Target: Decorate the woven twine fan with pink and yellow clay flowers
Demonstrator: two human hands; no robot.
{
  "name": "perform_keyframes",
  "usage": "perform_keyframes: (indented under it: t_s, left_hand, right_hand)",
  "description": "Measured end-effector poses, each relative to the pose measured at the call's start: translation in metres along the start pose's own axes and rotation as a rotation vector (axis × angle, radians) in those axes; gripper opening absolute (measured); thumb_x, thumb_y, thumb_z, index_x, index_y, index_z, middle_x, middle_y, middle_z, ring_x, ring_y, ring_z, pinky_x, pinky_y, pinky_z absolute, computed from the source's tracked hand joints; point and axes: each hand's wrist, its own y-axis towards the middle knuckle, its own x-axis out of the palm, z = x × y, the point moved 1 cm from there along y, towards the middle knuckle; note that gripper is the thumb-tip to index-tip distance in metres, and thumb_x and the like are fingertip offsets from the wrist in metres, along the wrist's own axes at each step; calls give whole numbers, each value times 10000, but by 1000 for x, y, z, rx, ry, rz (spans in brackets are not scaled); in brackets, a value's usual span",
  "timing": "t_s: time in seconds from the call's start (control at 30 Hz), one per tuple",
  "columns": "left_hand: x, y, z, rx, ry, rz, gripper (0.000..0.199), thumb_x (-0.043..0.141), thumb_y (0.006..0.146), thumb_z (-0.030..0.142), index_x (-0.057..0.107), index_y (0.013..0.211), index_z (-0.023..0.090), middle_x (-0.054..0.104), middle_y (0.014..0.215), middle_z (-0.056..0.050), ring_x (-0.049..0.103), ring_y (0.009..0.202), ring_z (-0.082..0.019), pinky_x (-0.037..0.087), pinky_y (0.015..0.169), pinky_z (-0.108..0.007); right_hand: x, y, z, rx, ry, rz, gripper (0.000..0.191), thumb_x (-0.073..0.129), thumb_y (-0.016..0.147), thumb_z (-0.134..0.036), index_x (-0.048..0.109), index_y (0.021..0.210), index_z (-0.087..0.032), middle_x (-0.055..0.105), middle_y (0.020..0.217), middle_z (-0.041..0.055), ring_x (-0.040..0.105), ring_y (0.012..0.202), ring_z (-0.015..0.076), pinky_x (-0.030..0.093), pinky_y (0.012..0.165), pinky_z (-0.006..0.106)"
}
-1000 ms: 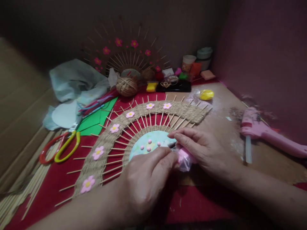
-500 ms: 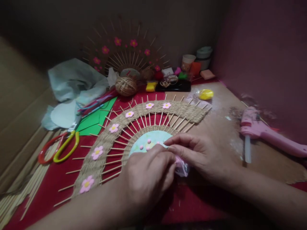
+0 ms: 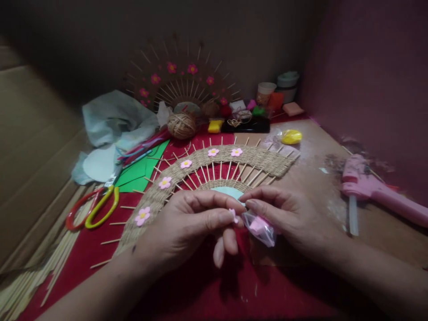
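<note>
Between thumb and forefinger, my left hand [image 3: 200, 218] pinches a small piece of pink clay [image 3: 233, 216]. My right hand [image 3: 277, 209] holds a clear plastic bag [image 3: 267, 234] with a pink lump [image 3: 257, 225] inside, close beside the left fingertips. Behind and partly beneath my hands lies a woven fan-shaped piece [image 3: 254, 158] with thin sticks poking out of its edges. Pink flowers with yellow centres [image 3: 165, 183] are spaced along its band. Most of its pale blue centre [image 3: 227, 192] is hidden by my hands.
Scissors [image 3: 102, 207] and green sheets [image 3: 137, 176] lie left, near loose sticks [image 3: 55, 263]. A twine ball [image 3: 181, 125], black phone-like object [image 3: 245, 125] and cup [image 3: 266, 92] stand behind. A pink glue gun [image 3: 371, 185] lies right. A second fan [image 3: 180, 76] leans at the back.
My left hand has turned and drawn back from the bag, so the small pink piece in its fingers now shows. The bag is more exposed. The whole view has shifted slightly.
</note>
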Motion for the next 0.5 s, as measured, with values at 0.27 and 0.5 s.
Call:
perform_keyframes:
  t_s: [0.27, 0.5]
  left_hand:
    - [0, 2, -2, 91, -6, -34, 145, 538, 886, 156, 664, 952, 127, 676, 681, -35, 647, 582, -89, 497, 595, -175]
    - [1, 4, -2, 41, -11, 16, 86, 609, 832, 132, 629, 915, 130, 671, 619, -22, 629, 497, -83, 502, 498, -152]
  right_hand:
    - [0, 0, -2, 33, 34, 1, 147, 586, 837, -296, 689, 815, -194, 662, 734, -8, 564, 659, 107, 442, 588, 200]
    - [2, -1, -2, 36, 83, 8, 140, 588, 826, -285, 682, 799, -185, 651, 730, -3, 553, 648, 99, 432, 583, 194]
